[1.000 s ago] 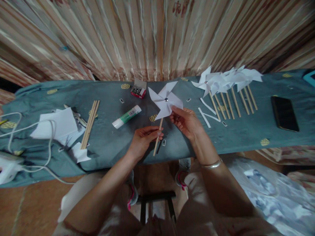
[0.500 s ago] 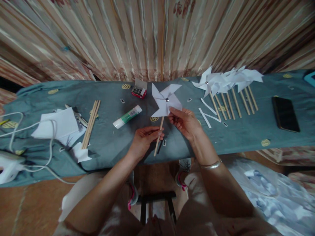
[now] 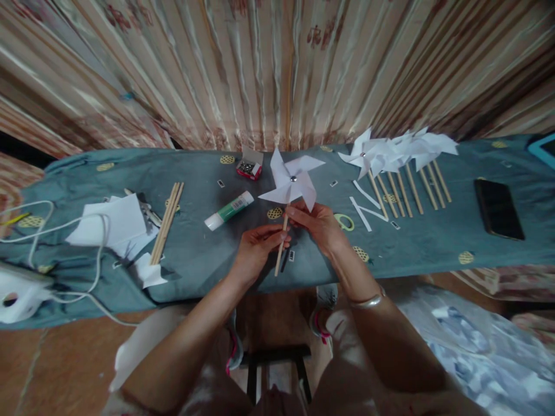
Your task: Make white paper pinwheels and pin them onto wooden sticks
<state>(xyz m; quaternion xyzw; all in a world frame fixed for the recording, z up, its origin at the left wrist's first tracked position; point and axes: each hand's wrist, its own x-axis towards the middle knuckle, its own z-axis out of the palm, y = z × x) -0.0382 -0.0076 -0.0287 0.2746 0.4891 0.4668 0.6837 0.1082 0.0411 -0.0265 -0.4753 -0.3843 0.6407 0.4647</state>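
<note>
"What could go wrong, taking it from the left?"

"The white cord (image 3: pixel 100 254) crosses the paper sheets (image 3: pixel 115 216); a tug on it could drag them; farther right, the glue stick (image 3: pixel 229 211) lies near a red box (image 3: pixel 255 173) of small metal pieces, its flap up; a careless reach could tip it and scatter them over the bench (image 3: pixel 195 260)."

"And the pinwheel (image 3: pixel 293 180)?"

"Held over the middle of the bench, between that box and the row of pinwheels (image 3: pixel 390 155) on the right; a blade could crease if pressed, with a grip so near it; the wheel could also skew if both hands twist its stick (image 3: pixel 278 261) opposite ways."

"How do the fingers stand?"

"Left hand (image 3: pixel 254 249): narrow, thumb and fingers pinching the lower stick, its end poking out below; right hand (image 3: pixel 318 227): narrow too, pinching higher up, just under the blades; whether they also touch paper, I can't tell."
</note>
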